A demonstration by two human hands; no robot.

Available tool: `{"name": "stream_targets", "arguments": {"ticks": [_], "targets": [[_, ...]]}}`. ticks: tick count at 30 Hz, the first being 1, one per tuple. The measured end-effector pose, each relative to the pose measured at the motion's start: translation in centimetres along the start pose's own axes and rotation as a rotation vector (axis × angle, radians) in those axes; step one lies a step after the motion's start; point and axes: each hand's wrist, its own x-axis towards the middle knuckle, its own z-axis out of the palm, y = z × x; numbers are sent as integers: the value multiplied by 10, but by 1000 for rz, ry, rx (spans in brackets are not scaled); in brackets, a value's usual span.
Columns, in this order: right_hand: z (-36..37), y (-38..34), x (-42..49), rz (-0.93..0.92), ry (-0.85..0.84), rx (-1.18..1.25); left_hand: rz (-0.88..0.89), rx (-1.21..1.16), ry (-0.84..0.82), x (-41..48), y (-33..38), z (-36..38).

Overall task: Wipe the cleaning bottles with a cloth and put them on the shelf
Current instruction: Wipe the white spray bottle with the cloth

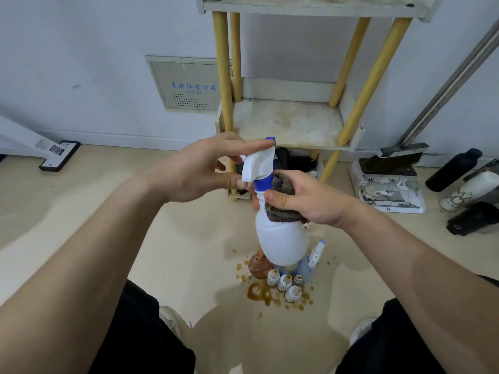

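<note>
Left hand (199, 168) pinches bottle (280, 238); right (305, 198) apparently clasps cloth (282, 182).

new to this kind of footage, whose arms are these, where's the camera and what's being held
No machine here: one camera worn on a person's head looks down at their own bare arms. The left hand holds a white plastic spray bottle with a blue collar by its trigger head. The right hand presses a dark grey cloth round its neck. On the beige floor below, small white bottles stand by a brown spill. Behind stands a stained white shelf with yellow posts.
</note>
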Motion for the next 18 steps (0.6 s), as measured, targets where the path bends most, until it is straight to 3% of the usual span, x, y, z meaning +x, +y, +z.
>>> {"name": "stream_targets", "arguments": {"ticks": [8, 14, 18], "targets": [[5, -7, -7, 29, -85, 44, 137, 145, 238, 2, 7, 3], [10, -9, -6, 44, -20, -73, 5, 93, 283, 5, 8, 7], [13, -3, -1, 59, 109, -107, -90, 106, 351, 11, 12, 12]]}}
